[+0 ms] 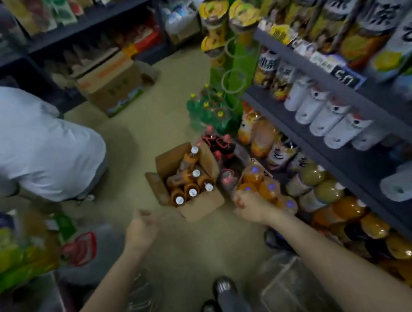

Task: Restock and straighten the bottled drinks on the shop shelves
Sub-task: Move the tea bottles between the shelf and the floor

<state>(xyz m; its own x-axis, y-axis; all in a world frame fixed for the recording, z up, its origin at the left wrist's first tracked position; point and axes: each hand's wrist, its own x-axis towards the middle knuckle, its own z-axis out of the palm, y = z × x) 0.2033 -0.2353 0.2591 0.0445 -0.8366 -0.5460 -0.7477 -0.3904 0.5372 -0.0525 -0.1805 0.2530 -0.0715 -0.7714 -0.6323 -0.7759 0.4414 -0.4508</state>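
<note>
Dark shelves run down the right side, packed with bottled drinks, the lowest row holding orange and green bottles. Another person in a white shirt bends over at the left. On the floor just beside the shelves sits an open cardboard box with orange bottles, white-capped, inside. The left hand hangs near the box, loosely curled and holding nothing. The right hand is curled against the bottom-shelf bottles; blur hides whether it grips one.
</note>
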